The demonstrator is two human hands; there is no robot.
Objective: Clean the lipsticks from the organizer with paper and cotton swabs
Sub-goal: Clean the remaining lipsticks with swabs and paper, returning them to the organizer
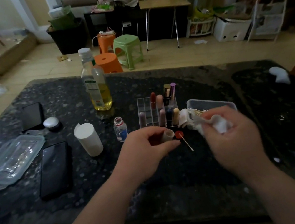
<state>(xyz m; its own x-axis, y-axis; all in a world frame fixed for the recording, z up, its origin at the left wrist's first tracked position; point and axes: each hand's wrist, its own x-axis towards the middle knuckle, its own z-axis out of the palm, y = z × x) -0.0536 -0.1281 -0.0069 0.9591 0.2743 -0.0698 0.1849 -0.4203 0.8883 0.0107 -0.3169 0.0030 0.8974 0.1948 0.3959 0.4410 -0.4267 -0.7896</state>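
Softly crumpled white paper (220, 125), cylindrical beige lipstick (168, 135)

Organizer (157, 110) btwn vial (120, 129); swab box (217, 103).

Cluttered home living room: low dark stone coffee table (57, 91), green plastic stool (127, 45), folding table (163, 3), black storage bin (70, 38), tiled floor (182, 55).

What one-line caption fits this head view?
Left hand holds a lipstick, right hand crumpled paper, before the clear organizer on a dark table.
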